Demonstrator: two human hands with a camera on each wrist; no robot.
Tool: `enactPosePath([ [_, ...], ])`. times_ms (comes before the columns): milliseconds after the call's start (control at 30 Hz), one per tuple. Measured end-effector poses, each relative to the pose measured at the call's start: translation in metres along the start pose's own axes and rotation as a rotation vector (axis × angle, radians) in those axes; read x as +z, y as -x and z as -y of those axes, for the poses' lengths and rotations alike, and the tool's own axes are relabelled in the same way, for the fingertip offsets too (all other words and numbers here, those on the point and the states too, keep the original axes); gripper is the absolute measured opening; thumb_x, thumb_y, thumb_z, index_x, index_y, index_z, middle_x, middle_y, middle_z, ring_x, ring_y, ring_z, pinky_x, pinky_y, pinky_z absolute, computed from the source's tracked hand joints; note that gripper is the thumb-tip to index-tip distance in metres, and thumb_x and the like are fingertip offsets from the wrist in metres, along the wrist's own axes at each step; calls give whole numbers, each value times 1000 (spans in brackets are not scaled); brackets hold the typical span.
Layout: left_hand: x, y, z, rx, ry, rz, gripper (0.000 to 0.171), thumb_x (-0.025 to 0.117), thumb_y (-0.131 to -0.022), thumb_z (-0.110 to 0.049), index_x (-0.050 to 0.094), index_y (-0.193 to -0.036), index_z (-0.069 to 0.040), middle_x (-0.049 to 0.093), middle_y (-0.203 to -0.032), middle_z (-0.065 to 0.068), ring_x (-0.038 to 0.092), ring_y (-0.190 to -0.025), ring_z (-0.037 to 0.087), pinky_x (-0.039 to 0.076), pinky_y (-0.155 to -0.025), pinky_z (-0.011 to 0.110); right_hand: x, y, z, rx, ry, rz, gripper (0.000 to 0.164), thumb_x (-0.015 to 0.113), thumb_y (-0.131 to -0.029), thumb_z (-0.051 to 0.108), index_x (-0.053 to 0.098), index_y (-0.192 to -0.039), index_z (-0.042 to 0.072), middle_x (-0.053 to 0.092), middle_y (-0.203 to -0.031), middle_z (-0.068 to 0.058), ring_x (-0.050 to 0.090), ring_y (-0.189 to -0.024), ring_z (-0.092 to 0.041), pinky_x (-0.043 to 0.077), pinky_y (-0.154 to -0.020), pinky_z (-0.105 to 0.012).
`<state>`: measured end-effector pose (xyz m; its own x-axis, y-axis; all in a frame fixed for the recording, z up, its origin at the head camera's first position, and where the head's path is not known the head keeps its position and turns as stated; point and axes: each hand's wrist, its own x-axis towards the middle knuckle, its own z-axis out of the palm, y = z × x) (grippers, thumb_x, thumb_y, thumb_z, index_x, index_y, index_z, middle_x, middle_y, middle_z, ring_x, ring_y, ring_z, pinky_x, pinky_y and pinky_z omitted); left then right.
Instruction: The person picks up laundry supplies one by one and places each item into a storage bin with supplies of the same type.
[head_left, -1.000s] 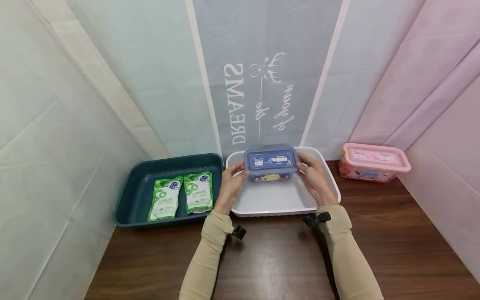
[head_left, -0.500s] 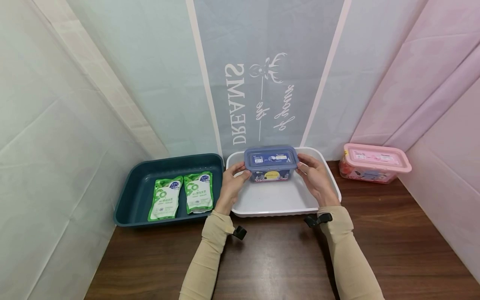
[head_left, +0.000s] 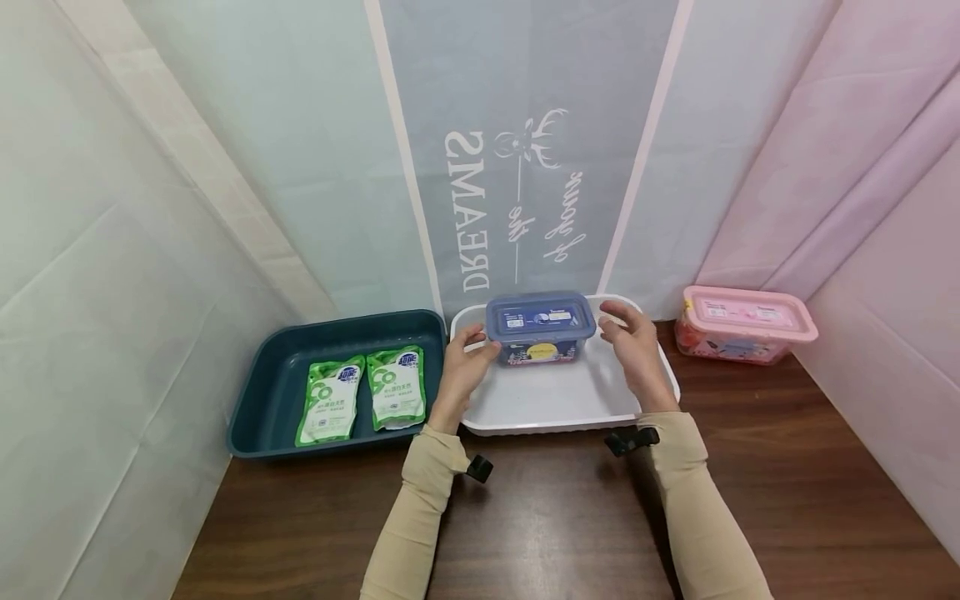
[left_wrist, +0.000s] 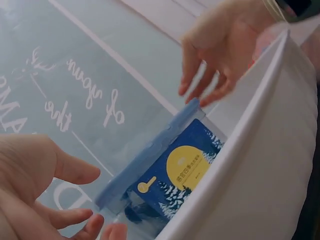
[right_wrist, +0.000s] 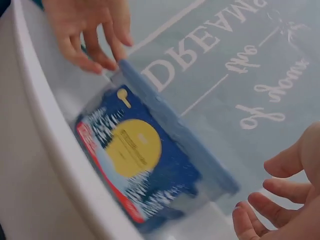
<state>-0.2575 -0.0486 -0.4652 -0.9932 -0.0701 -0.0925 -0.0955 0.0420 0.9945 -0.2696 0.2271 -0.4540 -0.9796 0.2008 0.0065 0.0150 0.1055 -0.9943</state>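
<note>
A blue lidded plastic box (head_left: 540,321) sits in the back part of a white tray (head_left: 555,396). Its front label with a yellow circle (left_wrist: 186,164) faces me. My left hand (head_left: 462,367) is at the box's left end, fingers spread and relaxed, thumb close to the lid's corner. Off the right end is my right hand (head_left: 636,350), with a small gap between its loosely bent fingers and the lid (right_wrist: 175,122). Nothing is held in either hand. The tray's front wall (left_wrist: 240,150) hides the box's base in the left wrist view.
Left of the white tray stands a dark green tray (head_left: 273,417) holding two green-and-white pouches (head_left: 330,402). A pink lidded box (head_left: 750,323) is on the wooden table (head_left: 555,517) to the right. A printed curtain (head_left: 517,67) hangs behind.
The blue box was gripped at both ends and tilted, then lowered into the white tray with its front label showing more. Both hands have now let go, the right drawing slightly away.
</note>
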Motion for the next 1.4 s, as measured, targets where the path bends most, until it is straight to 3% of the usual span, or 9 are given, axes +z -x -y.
enactPosePath([
  [133,2,7,-5,38,-126,-29,57,72,-101,-15,52,-154,-4,56,-144,21,58,-132,41,55,-105,51,-19,4,6,-113,160,-108,41,59,-108,13,60,-147,1,62,-147,-21,62,-119,-19,47,-90,-15],
  [233,4,11,-7,115,-210,-60,57,73,-101,-14,53,-152,-2,56,-143,22,59,-128,41,56,-103,52,-45,-2,3,-242,313,-203,38,61,-106,12,66,-142,2,66,-136,-26,62,-113,-23,45,-88,-18],
  [367,10,16,-10,268,-284,-89,52,72,-99,-11,55,-147,2,57,-140,24,60,-122,44,55,-99,53,-95,-15,-2,-368,529,-275,38,59,-105,15,67,-139,-1,62,-139,-32,60,-127,-44,48,-108,-46],
  [467,14,20,-12,351,-325,-84,48,72,-98,-8,57,-142,4,57,-137,25,59,-119,45,54,-95,52,-133,-22,-11,-355,697,-255,48,53,-107,26,62,-143,-4,53,-151,-34,46,-143,-56,33,-117,-70],
  [667,22,28,-13,405,-410,-38,48,76,-97,-10,61,-140,2,60,-131,22,62,-107,37,53,-84,43,-181,-27,-40,-227,1000,-145,65,29,-112,44,50,-156,1,32,-166,-34,24,-149,-62,10,-117,-81],
  [900,30,37,-16,391,-386,23,46,75,-98,-12,62,-141,-1,61,-134,19,64,-106,38,55,-85,42,-186,-25,-42,-211,1044,-113,66,22,-113,46,49,-157,5,29,-170,-30,22,-150,-61,10,-118,-80],
  [1100,39,45,-18,433,-373,63,45,76,-96,-8,63,-138,2,62,-131,23,66,-102,36,57,-91,48,-185,-19,-38,-213,1053,-116,65,22,-113,44,50,-156,4,30,-169,-30,23,-150,-61,13,-117,-79],
  [1300,49,53,-16,450,-389,122,42,75,-97,-9,63,-136,1,62,-130,22,64,-108,38,53,-87,34,-186,-10,-41,-222,1061,-117,65,24,-113,45,51,-156,5,31,-169,-30,24,-149,-60,15,-115,-80],
  [1400,55,57,-14,462,-375,151,42,74,-97,-8,63,-136,2,63,-130,22,65,-110,40,56,-88,36,-186,-2,-43,-225,1064,-112,64,25,-113,45,51,-156,6,31,-169,-29,26,-149,-61,16,-114,-80],
])
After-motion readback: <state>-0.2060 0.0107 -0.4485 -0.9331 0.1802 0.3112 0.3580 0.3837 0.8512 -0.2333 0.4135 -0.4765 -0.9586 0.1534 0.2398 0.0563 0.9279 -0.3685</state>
